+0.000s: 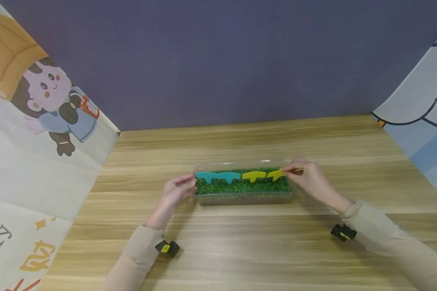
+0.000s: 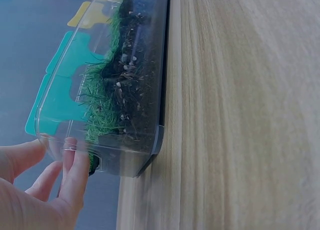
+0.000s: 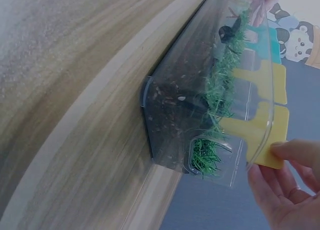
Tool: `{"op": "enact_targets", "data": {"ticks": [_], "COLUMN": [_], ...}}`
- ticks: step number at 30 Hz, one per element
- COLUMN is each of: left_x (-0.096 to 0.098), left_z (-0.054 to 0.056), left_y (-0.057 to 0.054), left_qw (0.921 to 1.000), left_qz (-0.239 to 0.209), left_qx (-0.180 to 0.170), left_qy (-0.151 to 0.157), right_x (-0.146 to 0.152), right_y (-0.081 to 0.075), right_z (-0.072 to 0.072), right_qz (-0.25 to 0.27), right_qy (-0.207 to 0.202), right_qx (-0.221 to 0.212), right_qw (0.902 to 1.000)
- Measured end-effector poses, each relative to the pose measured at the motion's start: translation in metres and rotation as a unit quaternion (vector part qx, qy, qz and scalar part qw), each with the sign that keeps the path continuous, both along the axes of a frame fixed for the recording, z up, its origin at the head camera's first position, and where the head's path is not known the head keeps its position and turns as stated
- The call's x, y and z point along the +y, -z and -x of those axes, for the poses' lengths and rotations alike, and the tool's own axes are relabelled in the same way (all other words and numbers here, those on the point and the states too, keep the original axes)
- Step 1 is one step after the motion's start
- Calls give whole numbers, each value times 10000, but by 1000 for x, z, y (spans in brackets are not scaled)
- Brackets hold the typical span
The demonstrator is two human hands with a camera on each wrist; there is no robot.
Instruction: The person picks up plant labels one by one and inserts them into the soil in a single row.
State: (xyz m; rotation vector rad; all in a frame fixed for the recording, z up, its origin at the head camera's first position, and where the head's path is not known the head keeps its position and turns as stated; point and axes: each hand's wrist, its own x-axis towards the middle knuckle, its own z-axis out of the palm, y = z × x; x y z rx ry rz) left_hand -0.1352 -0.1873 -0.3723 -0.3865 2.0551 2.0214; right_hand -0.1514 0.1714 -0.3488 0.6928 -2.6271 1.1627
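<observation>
A long clear plastic box (image 1: 245, 199) holds dark soil and green artificial grass (image 1: 225, 187). Two teal T-shaped plant labels (image 1: 228, 176) stand at its left. To their right are a yellow T-shaped plant label (image 1: 254, 176) and another yellow plant label (image 3: 276, 135) near the right end. My right hand (image 1: 309, 178) pinches that end label by its outer edge, thumb on the near face; its stem reaches down into the grass. At the box's left end, my left hand (image 1: 176, 190) touches the end wall with relaxed fingertips (image 2: 75, 172), its thumb near the top corner.
The box stands on a wood-grain table (image 1: 240, 242) in front of a dark purple panel (image 1: 240, 60). Cartoon-printed sheets (image 1: 32, 133) border the left and right sides. A small black wrist camera (image 1: 167, 247) sits at each sleeve cuff.
</observation>
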Motion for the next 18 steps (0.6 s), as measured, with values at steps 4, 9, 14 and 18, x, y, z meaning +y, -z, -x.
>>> {"op": "enact_targets", "data": {"ticks": [4, 9, 14, 18], "left_x": [1, 1, 2, 2], "left_z": [0, 0, 1, 3], "left_y": [0, 1, 0, 0], "left_qw": [10000, 10000, 9993, 9978], "left_qz": [-21, 36, 343, 591], "left_qx": [-1, -3, 52, 197], "left_qy": [20, 44, 124, 218], "right_x": [1, 3, 5, 6], "right_y": [1, 3, 1, 0], "right_z": [-2, -4, -5, -6], "right_qz": [-113, -178, -51, 92], "right_qy": [111, 185, 160, 52], "right_qx": [59, 30, 91, 147], "right_qw": [9999, 9997, 9998, 9998]}}
